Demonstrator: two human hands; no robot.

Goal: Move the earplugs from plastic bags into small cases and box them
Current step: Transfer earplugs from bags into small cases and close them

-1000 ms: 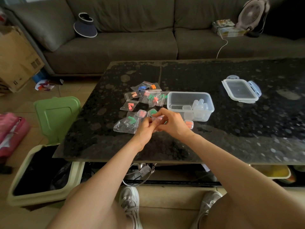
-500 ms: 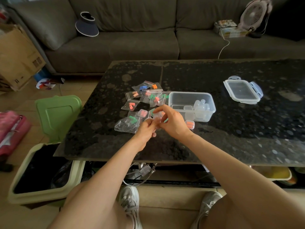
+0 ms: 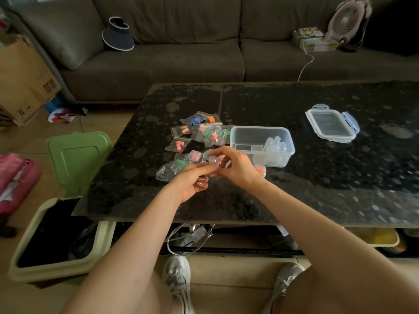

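Head view: we see left hand point(image 3: 192, 180) and right hand point(image 3: 238, 169) meeting above the desk point(image 3: 317, 189), both pinching one small clear piece point(image 3: 214, 160); case or bag, we cannot tell. Bagged earplugs point(image 3: 205, 133) lie just behind, left of the clear box point(image 3: 260, 128) holding empty cases point(image 3: 274, 146). Filled case point(image 3: 260, 170) touches the box; lid point(image 3: 331, 125) well apart.

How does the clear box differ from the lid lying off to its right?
Depth: the clear box is deep-walled; the lid is flat and shallow.
Contents: the box holds small clear cases; the lid holds nothing.
Fittings: the lid has bluish latch tabs; the box shows none.
Place: the box sits beside the earplug bags; the lid lies alone.
Shared: both are clear plastic, rounded rectangles, on the dark table.
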